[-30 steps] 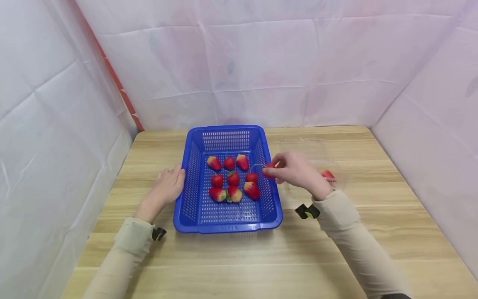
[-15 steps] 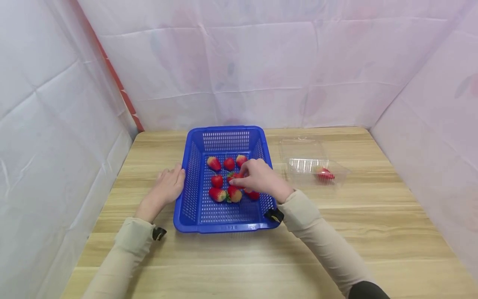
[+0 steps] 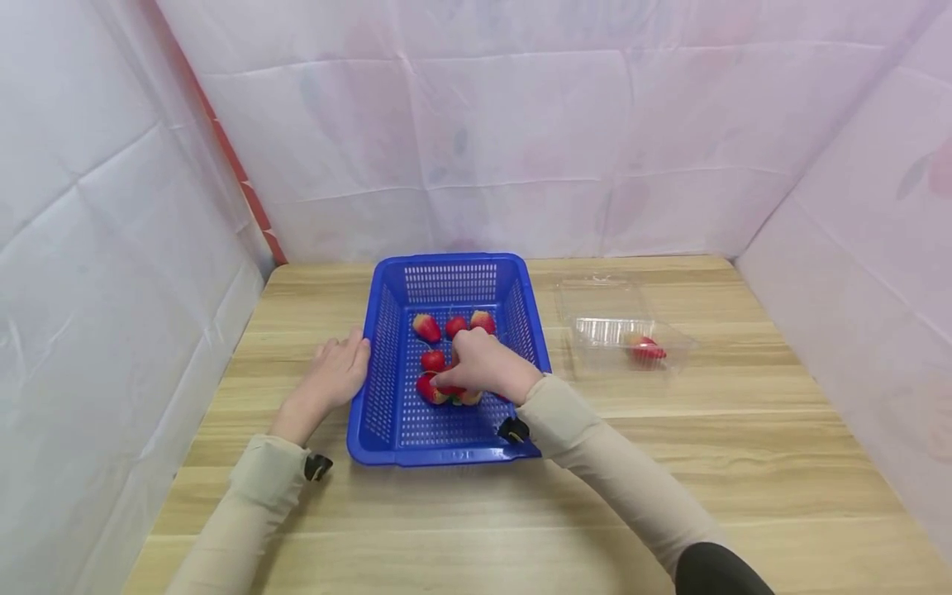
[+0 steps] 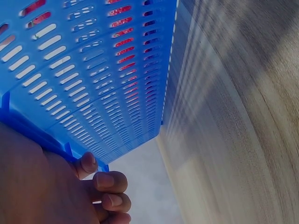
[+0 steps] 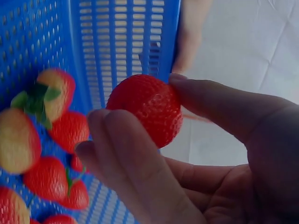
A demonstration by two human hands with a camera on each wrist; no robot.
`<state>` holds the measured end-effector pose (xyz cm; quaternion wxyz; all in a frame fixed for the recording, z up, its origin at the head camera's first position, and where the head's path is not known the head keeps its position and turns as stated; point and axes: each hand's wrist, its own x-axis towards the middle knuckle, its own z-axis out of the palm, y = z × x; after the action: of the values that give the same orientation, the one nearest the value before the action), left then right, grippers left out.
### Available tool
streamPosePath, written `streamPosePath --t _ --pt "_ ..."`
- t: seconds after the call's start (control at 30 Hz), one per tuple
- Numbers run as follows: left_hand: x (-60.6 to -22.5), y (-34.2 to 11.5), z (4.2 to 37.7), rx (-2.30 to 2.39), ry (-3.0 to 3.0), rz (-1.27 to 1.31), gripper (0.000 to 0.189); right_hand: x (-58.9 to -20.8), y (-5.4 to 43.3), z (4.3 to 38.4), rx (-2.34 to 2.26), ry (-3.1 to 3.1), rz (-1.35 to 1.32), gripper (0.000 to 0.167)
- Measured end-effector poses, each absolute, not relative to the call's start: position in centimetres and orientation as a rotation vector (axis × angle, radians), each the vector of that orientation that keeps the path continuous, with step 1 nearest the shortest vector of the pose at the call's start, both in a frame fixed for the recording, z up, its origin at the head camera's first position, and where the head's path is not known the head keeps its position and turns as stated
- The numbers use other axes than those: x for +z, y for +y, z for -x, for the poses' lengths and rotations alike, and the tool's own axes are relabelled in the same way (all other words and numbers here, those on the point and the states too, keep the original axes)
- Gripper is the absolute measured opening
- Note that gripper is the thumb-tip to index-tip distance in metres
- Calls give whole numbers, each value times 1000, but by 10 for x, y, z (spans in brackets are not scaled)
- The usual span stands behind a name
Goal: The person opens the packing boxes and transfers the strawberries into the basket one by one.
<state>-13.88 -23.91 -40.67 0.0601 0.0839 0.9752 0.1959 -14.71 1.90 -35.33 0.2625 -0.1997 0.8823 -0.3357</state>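
In the head view, a blue plastic basket (image 3: 379, 355) with slotted walls holds several red and cream strawberries (image 3: 426, 328). My left hand (image 3: 336, 372) grips the rim at its left side; in the left wrist view my left hand's curled fingers (image 4: 111, 182) lie by the rim's edge. My right hand (image 3: 483, 364) reaches down inside the basket. Between thumb and fingers it pinches a round red strawberry (image 5: 149, 109), seen large in the right wrist view. From the head view, the right hand covers part of the fruit beneath it.
Right of the basket stands a clear plastic clamshell box (image 3: 602, 343), lid open towards the back, with a strawberry (image 3: 647, 349) inside. The wooden table (image 3: 416, 529) is bounded by a white cloth at the back and sides.
My right hand has moved left from beside the basket's right rim to over its middle, carrying the strawberry. My left hand has stayed at the left rim.
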Motion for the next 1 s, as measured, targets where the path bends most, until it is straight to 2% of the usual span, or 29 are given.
streamPosePath --t 0.5,1.0 --pt "-407 -240 139 572 2966 -273 36 -380 -34 148 -424 2323 684 34" --pt "-404 -239 138 546 2963 -259 37 -389 -33 137 -305 2397 764 41"
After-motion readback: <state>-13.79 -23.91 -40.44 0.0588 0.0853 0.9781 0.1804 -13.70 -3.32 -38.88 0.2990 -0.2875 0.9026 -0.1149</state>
